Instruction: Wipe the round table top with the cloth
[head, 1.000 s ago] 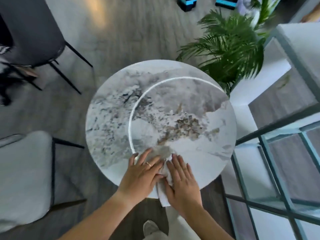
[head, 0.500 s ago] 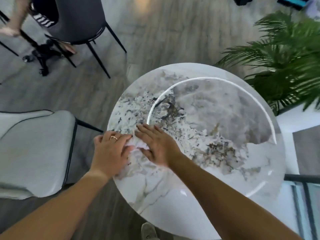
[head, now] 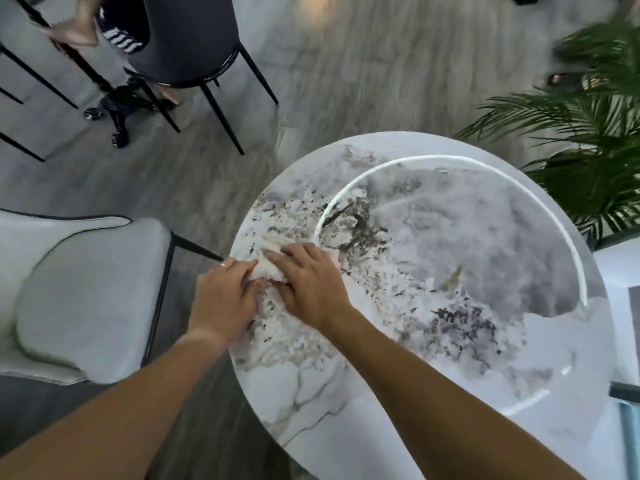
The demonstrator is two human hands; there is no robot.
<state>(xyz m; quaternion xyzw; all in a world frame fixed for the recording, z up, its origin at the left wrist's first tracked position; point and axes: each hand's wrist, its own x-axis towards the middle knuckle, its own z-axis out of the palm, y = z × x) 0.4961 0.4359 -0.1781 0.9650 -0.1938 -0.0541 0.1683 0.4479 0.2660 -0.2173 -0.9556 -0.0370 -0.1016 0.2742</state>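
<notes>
Room: grey wood-grain floor (head: 346, 64) fills the upper and left parts of the frame, seen from above.
Round table top (head: 450, 341): glossy white marble with grey and dark veining, filling the centre and right of the frame; a bright curved reflection arcs across its upper half.
Cloth (head: 266, 265): pale and crumpled, lying on the table top near its left edge, just left of frame centre, mostly covered by the two hands.
Left hand (head: 223, 299): palm down at the table's left rim, fingers stretched flat and close together, their tips pressing on the near-left part of the cloth; a ring shows on one finger. It presses rather than grips.
Right hand (head: 308, 282): palm down and flat, fingers slightly spread and pointing to the upper left, lying over the right part of the cloth. Nothing is pinched in it.
Hands together: side by side, fingertips nearly meeting over the cloth.
Forearms: both bare, entering from the bottom edge.
Grey chair (head: 86, 299): pale upholstered seat with a thin black frame, at the left of the frame, just beside the table.
Dark chair (head: 187, 39): black, thin-legged, upper left, well apart from the table.
Plant (head: 595, 140): green palm fronds at the right edge, overhanging the table's upper right rim.
</notes>
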